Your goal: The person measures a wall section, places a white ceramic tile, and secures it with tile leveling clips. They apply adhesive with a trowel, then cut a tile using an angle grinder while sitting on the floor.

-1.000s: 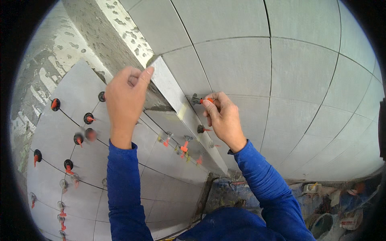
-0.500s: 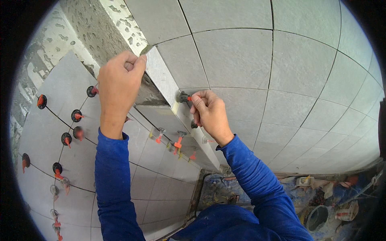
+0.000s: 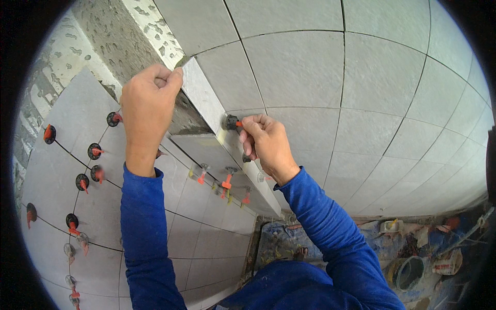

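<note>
**Narrow tile strip, attended by two hands; one levelling spacer in the right**

Head view.

Levelling spacer (image 3: 233,123): red handle, black disc. Located at the long right edge of the narrow tile strip (image 3: 204,95), where it meets the grey wall tiles (image 3: 294,67). Held by the handle, presumably to leave the disc free to bear across the joint; whether it is seated cannot be told.

Right hand (image 3: 268,142): thumb and forefinger pinching the handle, other fingers curled beneath; forearm (image 3: 330,227) slanting up from the lower right.

Left hand (image 3: 150,101): raised beside the strip's upper left corner, fingers curled, thumb tip towards forefinger; forearm (image 3: 147,232) nearly vertical. Apparently placed to steady the strip; whether its edge is gripped cannot be told.

Second spacer (image 3: 247,158): lower on the strip, partly behind the right hand.

Further spacers (image 3: 95,151): along joints of the left tiled face (image 3: 103,217), likely keeping neighbouring tiles flush.
</note>
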`<state>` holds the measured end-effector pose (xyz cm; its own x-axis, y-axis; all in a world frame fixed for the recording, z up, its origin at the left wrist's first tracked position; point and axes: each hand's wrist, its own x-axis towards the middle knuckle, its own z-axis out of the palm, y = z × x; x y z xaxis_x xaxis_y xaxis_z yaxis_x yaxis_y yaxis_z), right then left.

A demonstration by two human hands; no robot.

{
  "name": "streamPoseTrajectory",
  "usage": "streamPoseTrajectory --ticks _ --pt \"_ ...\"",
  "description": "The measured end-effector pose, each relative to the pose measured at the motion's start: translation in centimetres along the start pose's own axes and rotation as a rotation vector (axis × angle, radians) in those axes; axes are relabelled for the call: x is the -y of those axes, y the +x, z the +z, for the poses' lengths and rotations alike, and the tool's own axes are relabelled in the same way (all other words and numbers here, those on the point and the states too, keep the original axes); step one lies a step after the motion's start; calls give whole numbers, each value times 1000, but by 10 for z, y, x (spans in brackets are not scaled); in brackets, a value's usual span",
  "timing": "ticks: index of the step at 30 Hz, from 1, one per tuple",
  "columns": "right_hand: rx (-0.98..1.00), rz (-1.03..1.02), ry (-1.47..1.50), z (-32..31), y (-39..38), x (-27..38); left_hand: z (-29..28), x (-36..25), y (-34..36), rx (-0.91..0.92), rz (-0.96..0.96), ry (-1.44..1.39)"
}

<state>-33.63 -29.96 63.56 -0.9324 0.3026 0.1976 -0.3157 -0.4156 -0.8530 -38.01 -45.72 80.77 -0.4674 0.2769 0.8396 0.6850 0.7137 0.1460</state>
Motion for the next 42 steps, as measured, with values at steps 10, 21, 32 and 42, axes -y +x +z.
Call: streamPoseTrajectory --ticks 10,21,32,42 --pt "-7 49 98 2 2 1 0 -2 -1 2 -32 -13" --pt "-2 65 148 4 4 3 4 0 -1 -38 -34 -19" --pt "-25 53 80 15 3 5 3 -5 -3 -69 -2 -11" --pt "121 -362 -770 -4 18 13 3 1 -28 -87 -172 -164"
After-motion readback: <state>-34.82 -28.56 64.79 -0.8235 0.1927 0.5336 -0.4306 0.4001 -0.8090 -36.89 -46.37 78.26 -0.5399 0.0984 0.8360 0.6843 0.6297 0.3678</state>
